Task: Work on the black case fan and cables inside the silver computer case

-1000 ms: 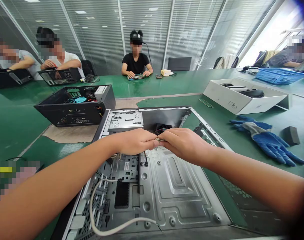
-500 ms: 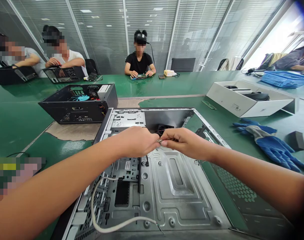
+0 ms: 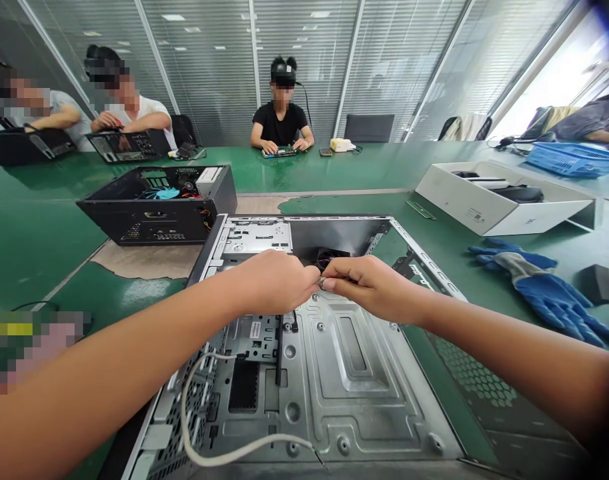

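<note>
An open, stripped metal computer case lies on the green table in front of me. Both my hands meet above its middle. My left hand is closed in a fist-like grip, and my right hand pinches its fingertips against it; between them is a small pale cable end or connector that I can barely make out. A grey-white cable loops over the case's near left side. A small black fan sits at the case's far wall, just beyond my hands.
A second, black computer case stands at the left. Blue work gloves, a dark foam block and an open white box lie to the right. A blue basket sits far right. Other people work across the table.
My hands have stayed pressed together over the case; the right hand's fingers shifted slightly into a tighter pinch. The view drifted a little.
</note>
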`<state>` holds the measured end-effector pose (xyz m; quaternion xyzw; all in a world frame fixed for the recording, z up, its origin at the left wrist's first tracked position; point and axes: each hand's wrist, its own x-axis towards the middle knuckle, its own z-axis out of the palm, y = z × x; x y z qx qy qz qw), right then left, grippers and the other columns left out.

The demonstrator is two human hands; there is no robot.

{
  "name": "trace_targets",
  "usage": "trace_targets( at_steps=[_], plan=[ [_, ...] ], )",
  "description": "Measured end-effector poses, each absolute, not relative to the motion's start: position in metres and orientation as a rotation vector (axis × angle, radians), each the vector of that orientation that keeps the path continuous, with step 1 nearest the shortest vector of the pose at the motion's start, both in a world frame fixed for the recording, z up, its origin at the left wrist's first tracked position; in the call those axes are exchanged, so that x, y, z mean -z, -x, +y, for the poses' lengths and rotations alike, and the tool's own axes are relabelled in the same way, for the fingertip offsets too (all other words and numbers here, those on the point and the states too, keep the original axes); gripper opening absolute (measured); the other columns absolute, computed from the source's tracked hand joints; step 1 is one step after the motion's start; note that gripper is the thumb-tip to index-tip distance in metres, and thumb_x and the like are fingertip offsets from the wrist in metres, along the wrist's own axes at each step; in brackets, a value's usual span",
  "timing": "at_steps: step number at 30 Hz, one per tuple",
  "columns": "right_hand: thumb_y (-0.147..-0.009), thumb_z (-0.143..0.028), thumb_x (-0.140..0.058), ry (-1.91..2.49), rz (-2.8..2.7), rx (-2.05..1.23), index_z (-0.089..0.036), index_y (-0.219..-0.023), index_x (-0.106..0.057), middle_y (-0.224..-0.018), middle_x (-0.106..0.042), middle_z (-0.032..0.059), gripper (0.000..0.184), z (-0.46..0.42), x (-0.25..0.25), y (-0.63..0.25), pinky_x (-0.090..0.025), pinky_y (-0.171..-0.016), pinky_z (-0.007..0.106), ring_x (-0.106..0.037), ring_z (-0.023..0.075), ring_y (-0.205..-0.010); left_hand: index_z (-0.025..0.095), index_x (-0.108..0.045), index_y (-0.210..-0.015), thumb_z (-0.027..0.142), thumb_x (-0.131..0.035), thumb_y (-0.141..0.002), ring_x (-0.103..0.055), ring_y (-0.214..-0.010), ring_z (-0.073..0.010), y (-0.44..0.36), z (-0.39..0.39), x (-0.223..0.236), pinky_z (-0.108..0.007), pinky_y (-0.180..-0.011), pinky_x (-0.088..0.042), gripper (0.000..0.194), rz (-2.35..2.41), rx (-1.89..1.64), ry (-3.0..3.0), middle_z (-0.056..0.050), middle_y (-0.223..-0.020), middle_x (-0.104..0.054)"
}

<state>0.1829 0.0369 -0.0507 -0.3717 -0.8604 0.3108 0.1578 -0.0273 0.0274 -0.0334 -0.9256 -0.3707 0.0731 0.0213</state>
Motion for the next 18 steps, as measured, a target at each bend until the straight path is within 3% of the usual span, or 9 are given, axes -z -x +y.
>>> trace_targets(
  at_steps=[9,18],
  plan=[
    [-0.092,-0.043,-0.048,1.064,-2.391,-1.087,-0.019,-0.076,-0.053,-0.065,-0.040,-0.0047,0.029,0.0400,0.0502,-0.1809,-0.031,-0.055,0.025,-0.034,0.0107,-0.058,0.016,-0.061,-0.097,0.038,-0.029,-0.102,-0.053,-0.053,-0.0169,0.0242,0.0237,0.0327,-0.030,-0.057,-0.035,0.040,-1.125,-0.250,2.776,-0.006,-0.063,-0.061],
    [-0.097,-0.035,-0.045,1.035,-2.579,-0.753,-0.018,-0.094,-0.066,-0.067,-0.055,-0.0020,0.028,0.0374,0.0521,-0.1784,-0.033,-0.060,0.026,-0.042,0.0115,-0.059,0.019,-0.062,-0.077,0.039,-0.029,-0.100,-0.051,-0.058,-0.0147,0.0319,0.0298,0.0272,-0.029,-0.056,-0.031,0.045,-1.276,-0.145,3.119,-0.004,-0.068,-0.063]
  ],
)
